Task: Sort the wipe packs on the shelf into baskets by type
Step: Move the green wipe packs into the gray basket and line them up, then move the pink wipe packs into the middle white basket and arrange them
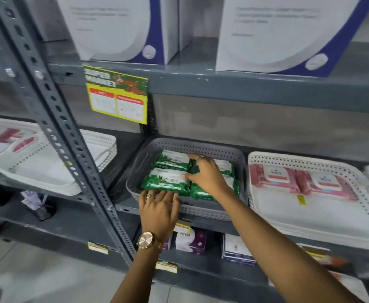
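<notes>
A grey perforated basket (174, 144) on the middle shelf holds several green wipe packs (168, 181) with white labels. My left hand (159, 207) rests flat on the basket's front rim, fingers against the near left green pack. My right hand (205, 174) reaches into the basket and lies over the packs on the right, fingers touching the middle edges; whether it grips one I cannot tell. To the right, a white perforated basket (310, 215) carries two pink wipe packs (275, 177) at its back. At the far left, another white basket (100, 145) holds pink-red packs (2, 139).
A slotted grey upright (56, 127) crosses the left side in front of the shelves. A yellow-green price sign (117, 95) hangs from the upper shelf edge. Large white boxes (118, 27) stand above. Small boxes (190, 239) sit on the shelf below.
</notes>
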`<state>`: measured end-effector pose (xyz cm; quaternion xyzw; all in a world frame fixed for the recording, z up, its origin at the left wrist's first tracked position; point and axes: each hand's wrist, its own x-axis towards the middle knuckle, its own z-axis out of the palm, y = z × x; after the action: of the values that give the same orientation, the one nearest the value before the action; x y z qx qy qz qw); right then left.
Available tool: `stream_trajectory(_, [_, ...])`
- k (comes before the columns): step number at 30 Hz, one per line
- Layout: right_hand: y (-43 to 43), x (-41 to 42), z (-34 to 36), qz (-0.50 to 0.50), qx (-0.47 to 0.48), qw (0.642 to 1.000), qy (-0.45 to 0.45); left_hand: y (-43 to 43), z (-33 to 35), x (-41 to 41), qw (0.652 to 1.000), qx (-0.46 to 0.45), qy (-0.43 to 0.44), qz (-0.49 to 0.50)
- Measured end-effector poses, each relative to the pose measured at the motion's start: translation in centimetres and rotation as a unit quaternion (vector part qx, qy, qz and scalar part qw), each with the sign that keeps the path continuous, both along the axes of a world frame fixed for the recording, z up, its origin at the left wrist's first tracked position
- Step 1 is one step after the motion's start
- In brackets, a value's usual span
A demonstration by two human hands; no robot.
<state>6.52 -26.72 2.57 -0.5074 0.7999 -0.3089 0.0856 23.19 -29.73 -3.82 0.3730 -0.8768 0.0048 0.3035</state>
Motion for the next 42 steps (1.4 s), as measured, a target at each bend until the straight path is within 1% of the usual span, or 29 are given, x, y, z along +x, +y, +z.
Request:
stream_trajectory(4, [4.2, -2.4, -0.2, -0.042, -0.077, 0.996, -0.035, 3.3, 1.5, -3.4, 0.998, -0.018, 0.007, -0.054])
stream_trajectory(6, [6.9, -3.8, -0.1, -0.058, -0.103, 0.992, -0.048, 5.5, 2.2, -5.9, 0.995, -0.015, 0.005, -0.097])
stream_trajectory(10, [13.0, -7.5, 0.2, -0.103, -0.151, 0.982, -0.043, 10.8, 2.5, -10.6, 0.989, 0.0, -0.019, -0.144])
stream_trajectory(16, [22.9, -13.2, 0.2, -0.179, -0.16, 0.97, -0.029, 18.1, 2.6, -15.9, 0.981, -0.006, -0.041, -0.19])
stream_trajectory(21, [30.3, -18.3, -0.6, -0.221, -0.187, 0.956, -0.042, 24.1, 2.1, -20.8, 0.965, 0.028, -0.077, -0.25])
stream_trajectory(24, [34.6, -22.5, -0.8, -0.265, -0.185, 0.945, -0.052, 26.4, 1.9, -23.3, 0.965, 0.045, -0.075, -0.246])
stream_trajectory(26, [36.1, -25.4, -1.3, -0.295, -0.158, 0.942, -0.029, 25.9, 1.9, -23.8, 0.972, 0.043, -0.068, -0.221])
stream_trajectory(27, [37.1, -27.2, -1.5, -0.306, -0.115, 0.945, -0.012, 25.8, 1.9, -24.2, 0.975, 0.031, -0.07, -0.207])
stream_trajectory(28, [37.9, -28.9, -1.7, -0.314, -0.043, 0.949, 0.006, 25.7, 1.8, -24.4, 0.978, 0.019, -0.072, -0.196])
stream_trajectory(29, [38.6, -30.4, -2.0, -0.314, 0.049, 0.948, 0.027, 25.7, 1.8, -24.4, 0.979, 0.01, -0.079, -0.189])
stream_trajectory(31, [39.8, -32.9, -2.4, -0.295, 0.224, 0.926, 0.073, 25.8, 1.6, -24.3, 0.979, -0.006, -0.089, -0.184])
stream_trajectory(32, [40.1, -33.8, -2.6, -0.281, 0.281, 0.913, 0.088, 25.8, 1.6, -24.3, 0.978, -0.011, -0.096, -0.185])
stream_trajectory(33, [40.4, -34.5, -2.8, -0.27, 0.314, 0.906, 0.092, 25.8, 1.4, -24.3, 0.977, -0.014, -0.103, -0.188])
stream_trajectory(34, [40.6, -35.1, -3.0, -0.265, 0.324, 0.904, 0.087, 25.6, 1.3, -24.3, 0.974, -0.016, -0.108, -0.196])
stream_trajectory(37, [40.9, -36.9, -2.9, -0.276, 0.311, 0.907, 0.066, 25.4, 1.2, -24.3, 0.969, -0.023, -0.112, -0.22])
stream_trajectory(39, [41.0, -37.4, -2.5, -0.282, 0.31, 0.905, 0.067, 25.3, 1.1, -24.1, 0.965, -0.03, -0.107, -0.236])
stream_trajectory(42, [41.2, -36.5, -2.0, -0.299, 0.273, 0.912, 0.069, 24.5, 0.4, -23.3, 0.964, -0.038, -0.096, -0.243])
